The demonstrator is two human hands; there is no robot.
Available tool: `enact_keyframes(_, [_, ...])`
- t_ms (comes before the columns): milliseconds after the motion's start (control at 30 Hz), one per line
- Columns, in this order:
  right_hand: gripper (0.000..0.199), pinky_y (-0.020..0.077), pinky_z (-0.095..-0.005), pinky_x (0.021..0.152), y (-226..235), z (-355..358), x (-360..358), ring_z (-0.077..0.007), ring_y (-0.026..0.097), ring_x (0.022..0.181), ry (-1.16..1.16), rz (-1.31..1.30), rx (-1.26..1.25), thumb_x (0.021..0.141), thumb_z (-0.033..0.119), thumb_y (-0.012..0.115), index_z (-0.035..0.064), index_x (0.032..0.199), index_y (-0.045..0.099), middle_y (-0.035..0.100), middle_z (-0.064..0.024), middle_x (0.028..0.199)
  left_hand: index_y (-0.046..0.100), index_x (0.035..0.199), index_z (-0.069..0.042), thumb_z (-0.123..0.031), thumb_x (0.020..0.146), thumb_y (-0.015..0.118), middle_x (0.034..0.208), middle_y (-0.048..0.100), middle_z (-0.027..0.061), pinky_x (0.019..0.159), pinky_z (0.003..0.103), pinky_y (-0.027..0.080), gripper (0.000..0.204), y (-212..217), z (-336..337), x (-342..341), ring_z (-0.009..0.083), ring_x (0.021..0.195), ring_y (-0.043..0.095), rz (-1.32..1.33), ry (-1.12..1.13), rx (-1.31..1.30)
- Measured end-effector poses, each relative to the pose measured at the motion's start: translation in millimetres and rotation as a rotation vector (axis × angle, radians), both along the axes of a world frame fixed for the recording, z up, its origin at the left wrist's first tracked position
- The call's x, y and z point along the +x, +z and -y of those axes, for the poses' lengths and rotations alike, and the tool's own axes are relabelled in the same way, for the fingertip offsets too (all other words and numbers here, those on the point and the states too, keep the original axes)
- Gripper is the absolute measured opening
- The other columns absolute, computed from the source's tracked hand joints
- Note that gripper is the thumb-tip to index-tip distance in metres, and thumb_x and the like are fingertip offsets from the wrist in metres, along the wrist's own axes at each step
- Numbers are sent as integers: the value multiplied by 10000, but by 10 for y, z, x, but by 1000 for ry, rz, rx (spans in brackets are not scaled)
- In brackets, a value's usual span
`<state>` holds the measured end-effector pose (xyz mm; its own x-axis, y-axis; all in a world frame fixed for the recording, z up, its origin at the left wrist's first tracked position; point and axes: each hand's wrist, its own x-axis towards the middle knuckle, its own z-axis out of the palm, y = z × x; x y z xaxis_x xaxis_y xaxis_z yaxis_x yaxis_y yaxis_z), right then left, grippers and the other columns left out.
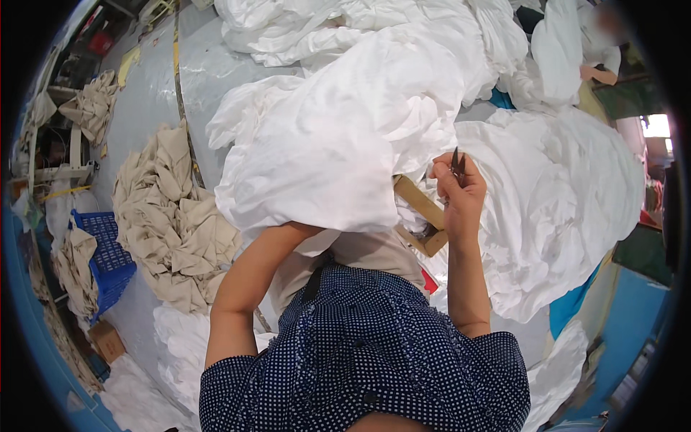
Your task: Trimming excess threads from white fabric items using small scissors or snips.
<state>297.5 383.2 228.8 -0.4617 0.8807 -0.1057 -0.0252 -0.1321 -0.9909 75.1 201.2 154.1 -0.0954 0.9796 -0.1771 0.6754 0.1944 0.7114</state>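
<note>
A large white cloth (309, 165) is bunched across my lap and spreads up into the pile ahead of me. My left hand (301, 229) reaches under its near edge; the fabric covers the fingers, so their grip is hidden. Right of the cloth, my right hand (464, 193) is raised with its fingers closed around small dark thread snips (457, 163), whose pointed blades stick up and stand slightly apart. Below that hand, a wooden frame or stool edge (419, 203) shows between the cloths.
White fabric heaps (554, 209) lie at the right and far side. On the left are a beige cloth pile (169, 216), a blue plastic basket (108, 255) and a cardboard box (106, 341). Another person's arm (599, 74) shows at the far right.
</note>
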Motion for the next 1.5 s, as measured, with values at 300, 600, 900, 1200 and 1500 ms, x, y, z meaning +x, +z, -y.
enact_keyframes(300, [122, 238, -202, 511, -134, -239, 378, -27, 354, 557, -237, -93, -42, 964, 85, 660, -3, 1047, 670, 604, -7, 790, 398, 1539, -80, -372, 1031, 514, 1598, 386, 137, 1211, 457, 296, 597, -111, -653, 357, 315, 1484, 328, -5, -31, -3])
enact_keyframes(600, [135, 276, -196, 525, -265, -208, 578, -23, 395, 564, -236, -50, -92, 957, 118, 681, 18, 1046, 688, 627, -11, 769, 403, 1537, -84, -383, 1033, 505, 1591, 395, 137, 1211, 454, 295, 594, -91, -671, 135, 311, 1478, 338, -31, -65, 18])
enact_keyframes(900, [171, 513, -228, 747, -286, 66, 285, -85, 643, 799, -22, 58, -108, 928, 102, 735, -27, 1021, 670, 673, -25, 842, 407, 1534, -89, -394, 1035, 497, 1584, 404, 138, 1211, 450, 294, 592, 866, 570, 364, 307, 1471, 347, -78, 1, 24])
enact_keyframes(1200, [60, 484, -218, 688, -318, 40, 186, -66, 600, 744, -47, 11, 9, 904, 0, 678, 7, 963, 668, 672, -21, 848, 411, 1532, -94, -406, 1037, 488, 1577, 413, 138, 1211, 446, 293, 590, -105, -415, 135, 303, 1465, 357, -118, 81, 4])
enact_keyframes(1500, [136, 477, -209, 690, -495, 37, 176, -65, 615, 752, -104, 118, -81, 908, 57, 727, 5, 1020, 669, 694, -28, 816, 415, 1529, -99, -417, 1039, 480, 1570, 422, 138, 1211, 442, 292, 588, -135, -233, 108, 299, 1458, 366, -151, 156, -15])
